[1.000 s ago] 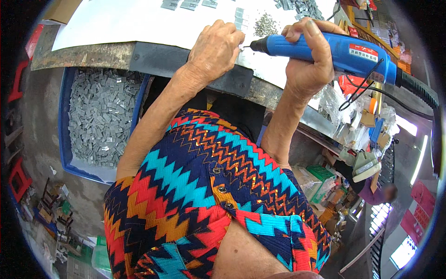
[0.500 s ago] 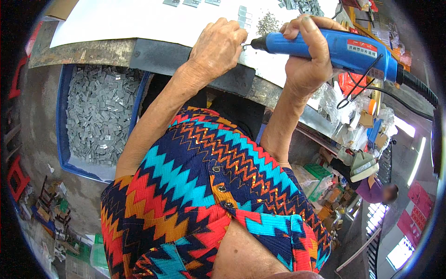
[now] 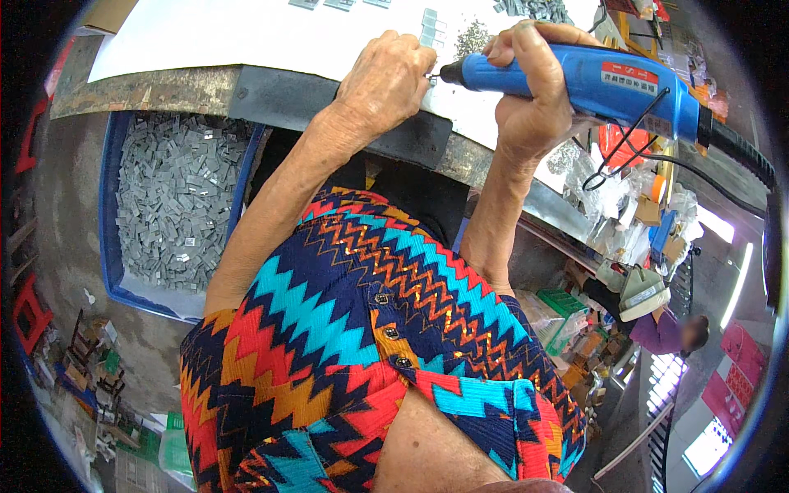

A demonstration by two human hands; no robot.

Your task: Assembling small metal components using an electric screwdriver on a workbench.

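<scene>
My right hand is wrapped round a blue electric screwdriver, held almost level with its dark nose pointing left. The thin bit reaches the fingertips of my left hand, which are pinched together at the table's near edge. Whatever those fingers hold is hidden behind them. Just beyond them, small flat grey pieces lie in a short column on the white table surface. A scatter of tiny dark screws or similar bits lies to the right of the column.
A heap of grey pieces lies at the table's far side. Below the table on the left stands a blue bin full of similar pieces. The screwdriver's black cable runs off right. Another person is in the right background.
My right hand and the screwdriver have shifted slightly left, bringing the nose closer to my left fingertips. The left hand has barely moved.
</scene>
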